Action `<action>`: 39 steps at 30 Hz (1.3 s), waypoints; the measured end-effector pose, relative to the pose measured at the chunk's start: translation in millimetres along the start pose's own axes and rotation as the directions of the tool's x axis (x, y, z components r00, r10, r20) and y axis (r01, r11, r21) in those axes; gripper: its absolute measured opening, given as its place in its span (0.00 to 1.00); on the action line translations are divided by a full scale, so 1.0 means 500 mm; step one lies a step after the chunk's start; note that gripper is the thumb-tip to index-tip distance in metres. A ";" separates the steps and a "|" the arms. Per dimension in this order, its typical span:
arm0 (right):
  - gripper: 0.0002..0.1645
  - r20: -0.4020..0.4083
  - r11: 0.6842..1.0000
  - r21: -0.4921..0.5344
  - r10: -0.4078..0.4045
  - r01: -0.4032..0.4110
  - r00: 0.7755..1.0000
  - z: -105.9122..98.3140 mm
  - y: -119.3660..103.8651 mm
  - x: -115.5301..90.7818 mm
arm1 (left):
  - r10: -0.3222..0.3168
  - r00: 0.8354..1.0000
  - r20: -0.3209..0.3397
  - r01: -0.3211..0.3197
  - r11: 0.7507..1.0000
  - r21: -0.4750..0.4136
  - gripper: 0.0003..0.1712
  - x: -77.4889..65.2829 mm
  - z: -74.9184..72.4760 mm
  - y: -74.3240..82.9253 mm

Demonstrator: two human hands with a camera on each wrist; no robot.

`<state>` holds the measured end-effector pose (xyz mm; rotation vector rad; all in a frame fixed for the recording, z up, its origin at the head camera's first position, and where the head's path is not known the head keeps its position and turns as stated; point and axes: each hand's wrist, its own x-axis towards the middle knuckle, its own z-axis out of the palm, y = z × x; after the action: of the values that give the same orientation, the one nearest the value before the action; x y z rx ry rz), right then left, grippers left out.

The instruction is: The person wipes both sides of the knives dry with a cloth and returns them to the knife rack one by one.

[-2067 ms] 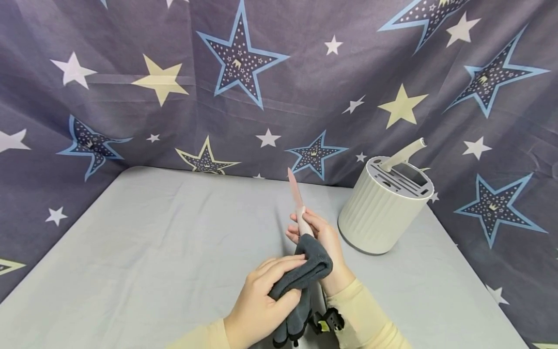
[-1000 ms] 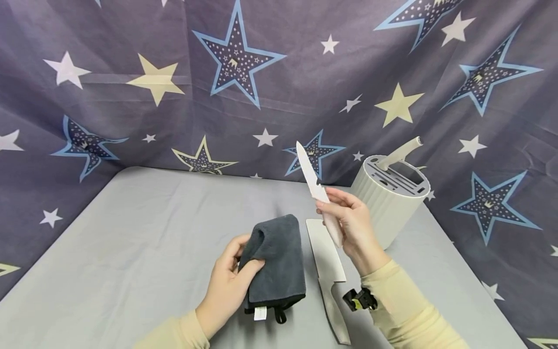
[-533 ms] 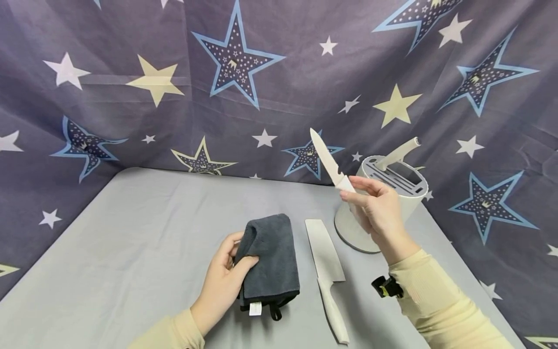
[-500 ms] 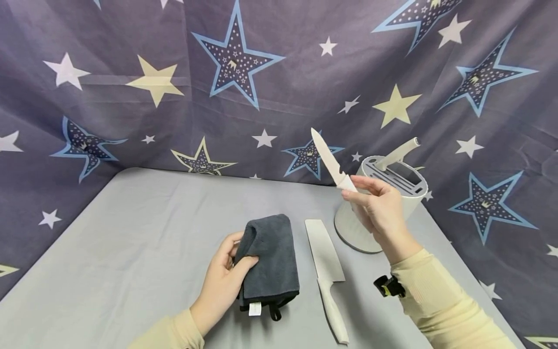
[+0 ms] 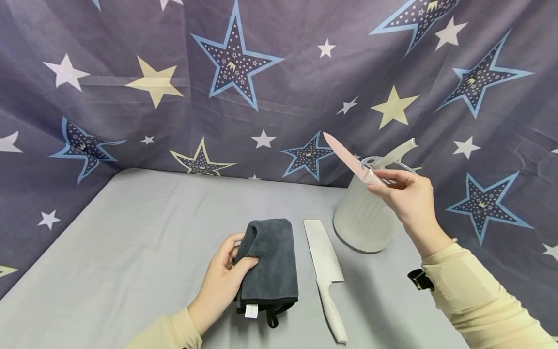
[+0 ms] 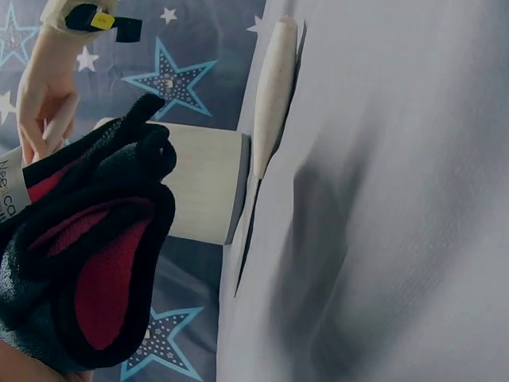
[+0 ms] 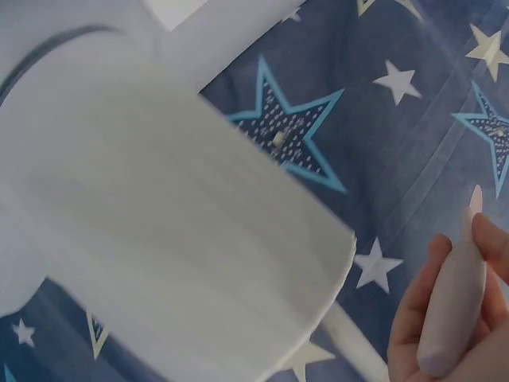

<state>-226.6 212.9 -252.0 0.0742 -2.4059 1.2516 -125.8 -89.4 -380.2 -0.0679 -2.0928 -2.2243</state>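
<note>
My left hand (image 5: 222, 278) grips a folded dark grey towel (image 5: 272, 261) with black edging and a white tag, held over the table. In the left wrist view the towel's folds (image 6: 103, 278) show a red inner side. My right hand (image 5: 410, 201) pinches a small knife (image 5: 346, 154) by its white handle, blade pointing up and left, in front of the knife block's top. The right wrist view shows the handle (image 7: 453, 310) between thumb and fingers. The ribbed cream knife block (image 5: 364, 218) stands beneath that hand, with another white handle (image 5: 397, 152) sticking out of its top.
A wide-bladed cleaver (image 5: 323, 252) lies on the grey-covered table (image 5: 144, 242) between the towel and the block, handle toward me. A dark curtain with stars (image 5: 131, 111) hangs behind the table's far edge.
My right hand has carried the small knife away from the towel, up and right to the block, tilting the blade further left. The left hand has drawn the towel back, leaving the cleaver in sight.
</note>
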 end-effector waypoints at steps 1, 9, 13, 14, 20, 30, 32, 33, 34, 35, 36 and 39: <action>0.22 -0.002 0.999 -0.037 -0.016 0.016 1.000 -0.006 0.001 0.002 | -0.002 1.000 0.002 0.002 1.000 -0.002 0.23 0.000 -0.001 0.000; 0.19 0.036 0.931 -0.334 -0.143 0.147 0.989 -0.060 0.009 0.016 | -0.056 0.998 -0.009 0.056 0.998 0.002 0.23 0.003 -0.012 0.001; 0.17 0.056 0.875 -0.440 -0.200 0.204 0.978 -0.089 0.010 0.022 | -0.089 0.996 -0.027 0.089 0.996 0.006 0.22 0.007 -0.018 0.001; 0.16 0.058 0.858 -0.464 -0.216 0.218 0.975 -0.096 0.009 0.023 | -0.096 0.995 -0.033 0.097 0.995 0.006 0.22 0.007 -0.019 0.001; 0.15 0.093 0.781 -0.585 -0.205 0.220 0.974 -0.137 0.009 0.034 | -0.135 0.989 -0.055 0.135 0.991 -0.001 0.21 0.009 -0.023 -0.001; 0.16 0.176 0.660 -0.713 -0.157 0.236 0.972 -0.195 -0.002 0.061 | -0.159 0.986 -0.051 0.158 0.987 -0.029 0.20 0.010 -0.024 -0.013; 0.16 0.199 0.628 -0.736 -0.157 0.253 0.967 -0.203 -0.005 0.061 | -0.161 0.986 -0.046 0.159 0.987 -0.038 0.21 0.010 -0.024 -0.015; 0.16 0.207 0.617 -0.742 -0.161 0.262 0.965 -0.206 -0.006 0.061 | -0.154 0.987 -0.045 0.152 0.988 -0.038 0.21 0.010 -0.024 -0.016; 0.15 0.215 0.605 -0.749 -0.165 0.270 0.963 -0.208 -0.007 0.061 | -0.148 0.988 -0.045 0.147 0.988 -0.037 0.21 0.011 -0.024 -0.017; 0.14 0.225 0.595 -0.754 -0.167 0.280 0.960 -0.210 -0.008 0.060 | -0.146 0.988 -0.045 0.144 0.989 -0.038 0.21 0.011 -0.024 -0.018; 0.14 0.229 0.583 -0.760 -0.171 0.286 0.958 -0.211 -0.009 0.060 | -0.142 0.989 -0.043 0.141 0.989 -0.038 0.21 0.011 -0.024 -0.019; 0.12 0.243 0.560 -0.773 -0.172 0.298 0.955 -0.215 -0.010 0.060 | -0.132 0.990 -0.040 0.131 0.991 -0.032 0.22 0.012 -0.023 -0.022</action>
<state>-215.7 299.5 -182.1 0.2094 -2.7321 -0.0646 -132.3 -100.4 -391.2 0.1169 -2.1004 -2.3079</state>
